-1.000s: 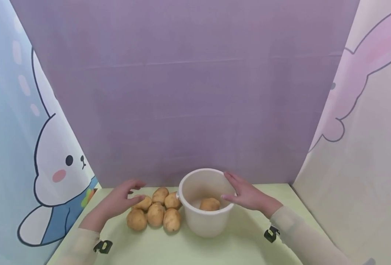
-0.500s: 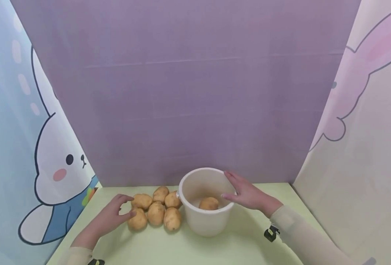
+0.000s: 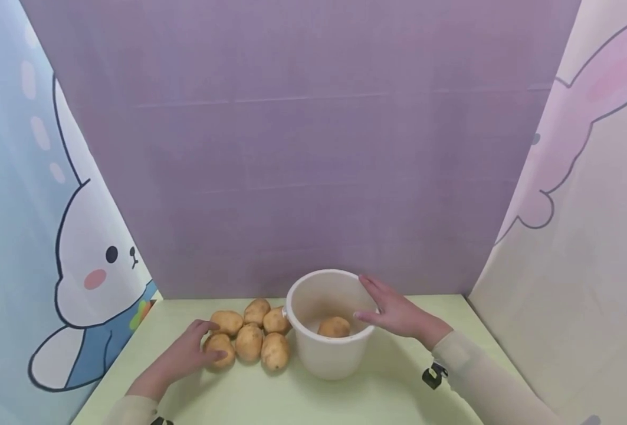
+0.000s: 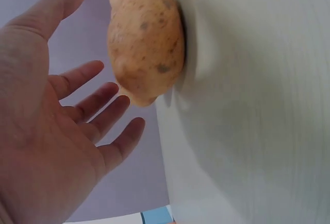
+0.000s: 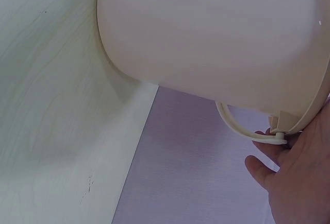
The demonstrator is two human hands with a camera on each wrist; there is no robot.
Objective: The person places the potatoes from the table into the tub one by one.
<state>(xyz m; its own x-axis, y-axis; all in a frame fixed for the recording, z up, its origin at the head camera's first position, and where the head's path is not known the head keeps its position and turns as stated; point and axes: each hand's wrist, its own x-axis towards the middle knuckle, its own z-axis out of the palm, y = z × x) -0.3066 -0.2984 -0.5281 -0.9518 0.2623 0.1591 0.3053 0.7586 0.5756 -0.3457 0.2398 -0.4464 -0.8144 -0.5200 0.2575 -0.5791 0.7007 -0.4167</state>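
My left hand (image 3: 184,355) reaches over the front-left potato (image 3: 222,343), with thumb and fingers spread on either side of it. In the left wrist view, the palm and slightly bent fingers face a speckled potato (image 4: 147,41), fingertips close to its end. A white bucket (image 3: 328,359) stands upright right of the potatoes, one potato (image 3: 335,326) inside. My right hand (image 3: 398,310) holds the bucket's right rim, thumb over the opening. From the right wrist, fingers (image 5: 260,171) show outside the rim, beside the white handle (image 5: 242,130).
Several more potatoes (image 3: 249,342) lie in two rows between my left hand and the bucket. A pale green tabletop (image 3: 313,404) bears everything. Behind it rises a purple backdrop (image 3: 313,177), with cartoon-printed side panels left (image 3: 90,248) and right (image 3: 584,248).
My left hand drew back from above the rear-left potato, came lower toward the front, then moved right over the front-left potato. My right hand and the bucket stayed in place.
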